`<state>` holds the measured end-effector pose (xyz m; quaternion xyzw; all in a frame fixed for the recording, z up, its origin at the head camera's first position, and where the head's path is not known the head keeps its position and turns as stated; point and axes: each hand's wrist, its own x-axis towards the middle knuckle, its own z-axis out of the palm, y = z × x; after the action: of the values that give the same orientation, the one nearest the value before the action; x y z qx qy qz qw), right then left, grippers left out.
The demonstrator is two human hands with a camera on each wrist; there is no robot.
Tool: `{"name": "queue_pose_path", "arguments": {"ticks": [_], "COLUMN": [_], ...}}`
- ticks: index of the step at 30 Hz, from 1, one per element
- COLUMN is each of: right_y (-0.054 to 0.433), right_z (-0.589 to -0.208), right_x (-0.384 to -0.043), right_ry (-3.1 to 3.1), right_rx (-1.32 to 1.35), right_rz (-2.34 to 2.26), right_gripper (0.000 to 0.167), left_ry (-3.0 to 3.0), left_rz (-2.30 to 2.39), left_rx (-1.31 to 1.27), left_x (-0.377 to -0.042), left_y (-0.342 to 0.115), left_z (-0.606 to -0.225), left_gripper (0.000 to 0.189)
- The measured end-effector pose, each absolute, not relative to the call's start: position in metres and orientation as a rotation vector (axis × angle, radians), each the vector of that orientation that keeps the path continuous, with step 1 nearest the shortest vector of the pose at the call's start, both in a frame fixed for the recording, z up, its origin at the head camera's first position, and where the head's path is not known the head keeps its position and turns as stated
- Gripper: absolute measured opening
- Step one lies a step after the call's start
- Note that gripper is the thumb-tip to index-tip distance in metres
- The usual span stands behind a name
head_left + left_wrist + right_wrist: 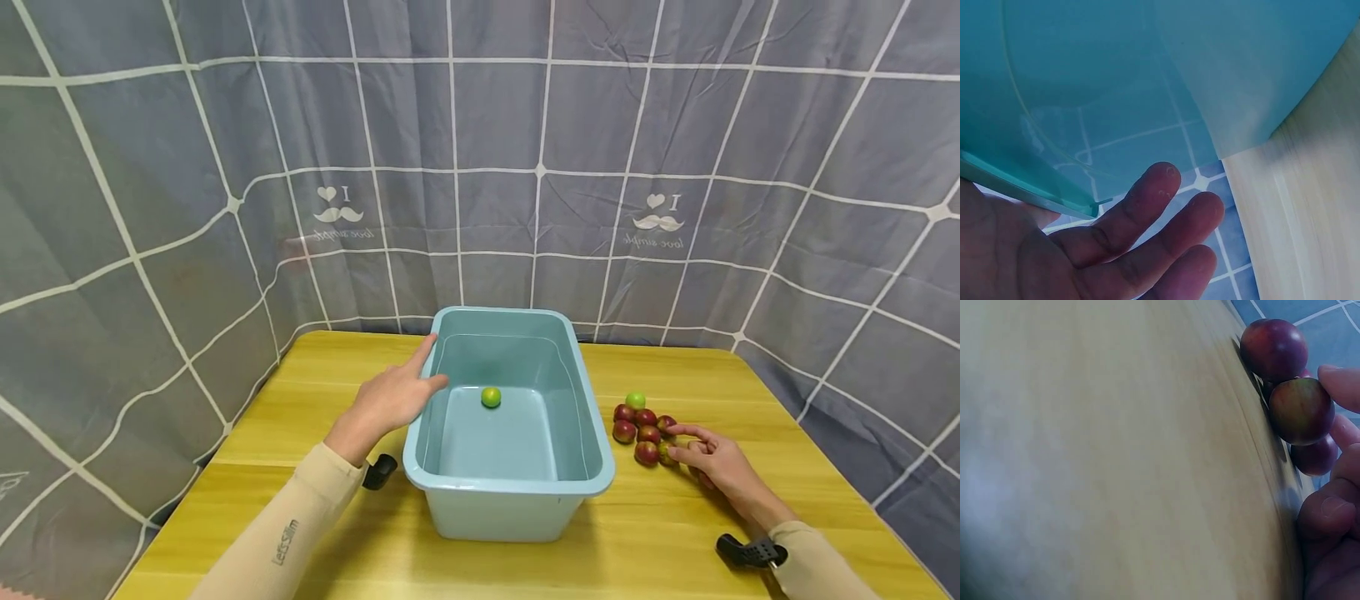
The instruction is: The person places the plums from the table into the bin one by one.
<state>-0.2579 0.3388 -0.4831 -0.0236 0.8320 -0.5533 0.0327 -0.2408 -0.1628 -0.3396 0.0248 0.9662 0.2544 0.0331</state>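
Observation:
A light blue plastic tub stands on the table with one small round green fruit on its floor. My left hand rests at the tub's left rim, index finger stretched along it; in the left wrist view several fingers extend loosely beside the wall. Right of the tub lies a cluster of dark red plums, with another green fruit at its far end. My right hand is at the cluster's right side, thumb and index finger spread by a yellowish-green and red plum.
The wooden table runs under everything. A grey-blue curtain with white grid lines hangs behind and at both sides. Black straps sit at both wrists, the right one just above the table.

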Motion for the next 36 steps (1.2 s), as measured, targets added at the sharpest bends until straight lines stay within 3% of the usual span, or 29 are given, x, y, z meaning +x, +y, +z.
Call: {"name": "queue_pose_path", "arguments": {"ticks": [36], "right_y": [0.3432], "right_z": [-0.4782], "right_x": [-0.2563], "right_ry": [2.565], "right_rx": [-0.08], "right_rz": [-1.599], "right_gripper": [0.057], "left_ry": [2.976], "left_rz": [0.73], "left_rx": [0.079], "left_x": [-0.2416], "left_y": [-0.1633], "left_z": [-0.339], "left_gripper": [0.078]}}
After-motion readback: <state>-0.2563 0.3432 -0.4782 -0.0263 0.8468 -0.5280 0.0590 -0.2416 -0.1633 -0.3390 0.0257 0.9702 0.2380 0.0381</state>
